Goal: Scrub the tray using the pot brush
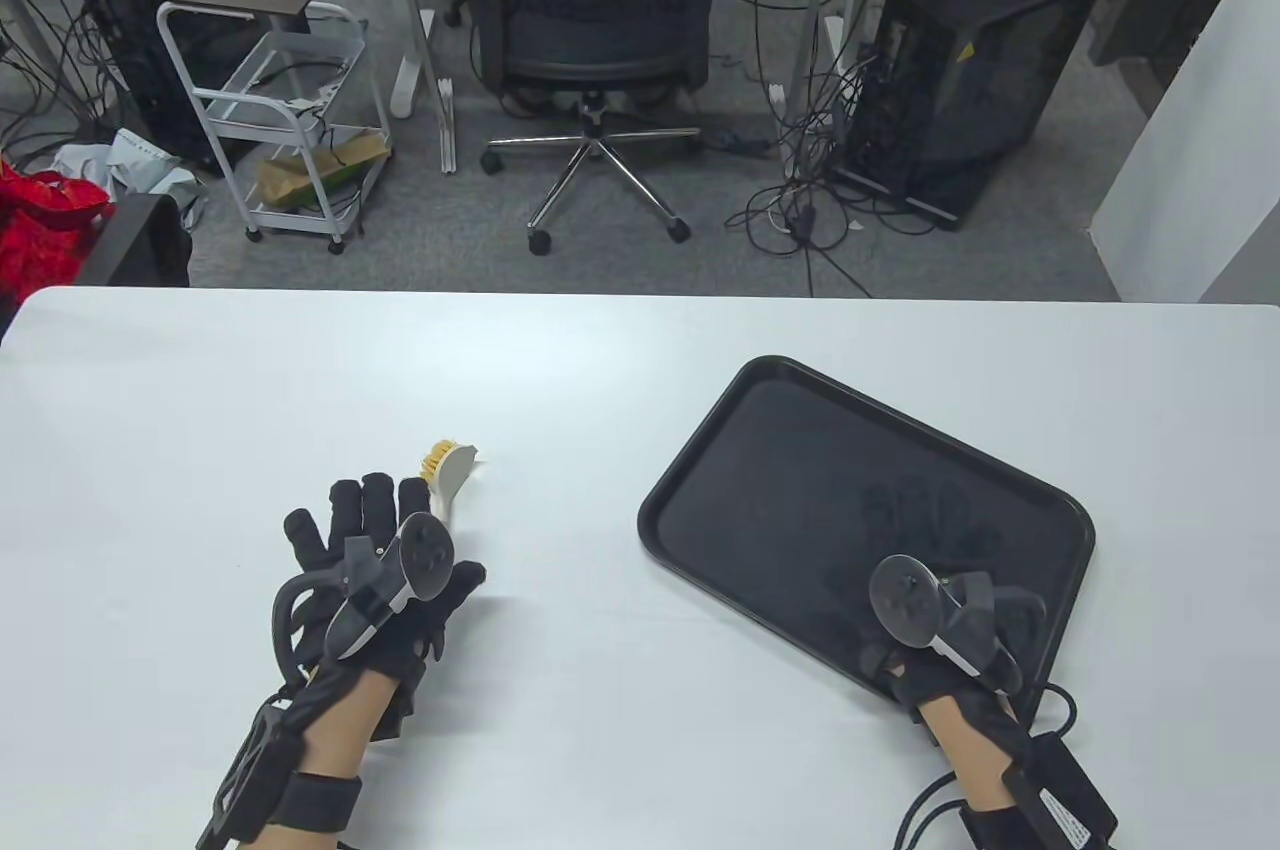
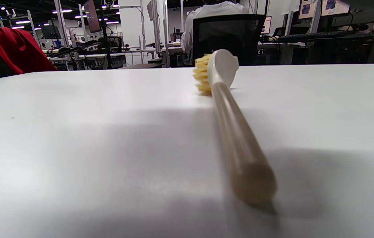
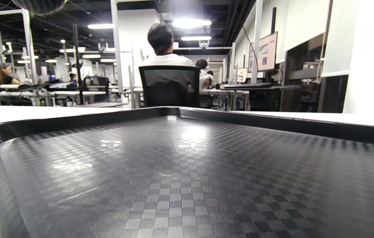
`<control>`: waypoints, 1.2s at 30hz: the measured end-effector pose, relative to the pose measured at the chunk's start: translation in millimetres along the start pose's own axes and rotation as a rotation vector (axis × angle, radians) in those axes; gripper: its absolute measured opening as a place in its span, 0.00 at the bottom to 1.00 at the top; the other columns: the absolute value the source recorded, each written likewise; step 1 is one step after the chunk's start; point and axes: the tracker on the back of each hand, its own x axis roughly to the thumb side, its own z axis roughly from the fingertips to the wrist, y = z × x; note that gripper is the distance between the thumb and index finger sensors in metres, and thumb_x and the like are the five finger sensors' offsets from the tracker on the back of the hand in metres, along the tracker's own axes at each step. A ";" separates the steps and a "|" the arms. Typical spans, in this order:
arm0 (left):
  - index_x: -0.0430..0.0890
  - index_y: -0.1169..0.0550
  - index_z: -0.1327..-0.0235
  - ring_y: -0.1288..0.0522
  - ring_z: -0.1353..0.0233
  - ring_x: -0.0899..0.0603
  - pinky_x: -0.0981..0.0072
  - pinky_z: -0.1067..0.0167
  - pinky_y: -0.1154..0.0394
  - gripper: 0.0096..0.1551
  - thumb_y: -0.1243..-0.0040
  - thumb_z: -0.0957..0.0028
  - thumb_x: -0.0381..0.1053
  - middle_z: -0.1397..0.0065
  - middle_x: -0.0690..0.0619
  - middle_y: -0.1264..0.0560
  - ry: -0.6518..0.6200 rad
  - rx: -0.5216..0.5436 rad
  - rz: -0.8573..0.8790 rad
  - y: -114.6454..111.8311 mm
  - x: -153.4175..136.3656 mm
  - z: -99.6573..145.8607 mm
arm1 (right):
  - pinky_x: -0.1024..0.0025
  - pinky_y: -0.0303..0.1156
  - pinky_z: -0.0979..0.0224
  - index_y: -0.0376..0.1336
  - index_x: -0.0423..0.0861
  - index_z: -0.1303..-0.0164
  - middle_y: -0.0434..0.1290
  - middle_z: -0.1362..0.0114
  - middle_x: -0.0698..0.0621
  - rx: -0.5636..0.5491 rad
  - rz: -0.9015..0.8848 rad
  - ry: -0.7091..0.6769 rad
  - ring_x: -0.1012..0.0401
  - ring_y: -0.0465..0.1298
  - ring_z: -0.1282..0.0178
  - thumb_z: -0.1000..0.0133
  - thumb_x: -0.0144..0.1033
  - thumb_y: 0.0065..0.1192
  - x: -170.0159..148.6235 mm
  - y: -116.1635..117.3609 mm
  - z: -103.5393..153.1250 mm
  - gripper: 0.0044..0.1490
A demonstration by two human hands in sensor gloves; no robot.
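Seeing our left hand (image 1: 375, 555) spread flat over the pot brush (image 1: 452, 468) handle on the table (image 1: 600, 360); right hand (image 1: 940, 620) over the black tray (image 1: 760, 450), its grip we can't tell.

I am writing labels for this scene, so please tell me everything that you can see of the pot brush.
The pot brush lies flat on the white table, left of the black tray and apart from it. It has a long, round, beige handle that looks like plastic, a pale rounded head and short yellowish bristles facing left. The head points away from the person. The left hand is spread over the handle's near part; no grip shows.
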 end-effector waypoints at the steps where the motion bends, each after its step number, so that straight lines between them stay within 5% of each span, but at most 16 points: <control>1: 0.58 0.61 0.24 0.65 0.14 0.39 0.25 0.25 0.68 0.62 0.52 0.62 0.83 0.16 0.54 0.64 0.003 -0.008 -0.004 -1.5 -0.3 -0.6 | 0.25 0.40 0.23 0.36 0.58 0.19 0.36 0.11 0.48 0.000 0.000 0.003 0.36 0.36 0.14 0.49 0.72 0.47 -0.5 0.1 -0.2 0.54; 10: 0.50 0.39 0.29 0.44 0.21 0.36 0.33 0.24 0.51 0.54 0.48 0.62 0.81 0.24 0.51 0.42 0.098 -0.131 -0.044 -27.8 0.8 -17.5 | 0.25 0.40 0.23 0.36 0.57 0.19 0.36 0.11 0.47 0.019 -0.016 0.016 0.35 0.36 0.14 0.49 0.72 0.47 -5.9 1.3 -1.1 0.54; 23: 0.46 0.24 0.44 0.33 0.32 0.36 0.35 0.29 0.44 0.39 0.42 0.57 0.73 0.34 0.49 0.30 0.191 -0.184 -0.031 -46.7 12.1 -24.2 | 0.25 0.40 0.23 0.36 0.57 0.19 0.37 0.11 0.46 0.033 -0.014 0.014 0.35 0.36 0.14 0.49 0.71 0.47 -7.5 1.4 1.0 0.54; 30: 0.44 0.20 0.50 0.26 0.38 0.38 0.36 0.33 0.35 0.35 0.37 0.57 0.69 0.40 0.47 0.25 0.206 -0.165 0.096 -40.5 2.8 -26.4 | 0.25 0.40 0.23 0.36 0.56 0.20 0.37 0.11 0.46 0.081 -0.054 0.027 0.34 0.36 0.15 0.49 0.71 0.46 -15.5 4.5 -0.8 0.54; 36: 0.47 0.21 0.47 0.24 0.35 0.38 0.39 0.36 0.30 0.32 0.37 0.57 0.67 0.36 0.49 0.25 0.166 -0.077 0.266 -15.8 -9.8 -17.1 | 0.27 0.49 0.24 0.36 0.55 0.20 0.39 0.12 0.43 0.056 -0.143 0.136 0.31 0.40 0.16 0.48 0.70 0.48 -33.2 -6.0 1.2 0.54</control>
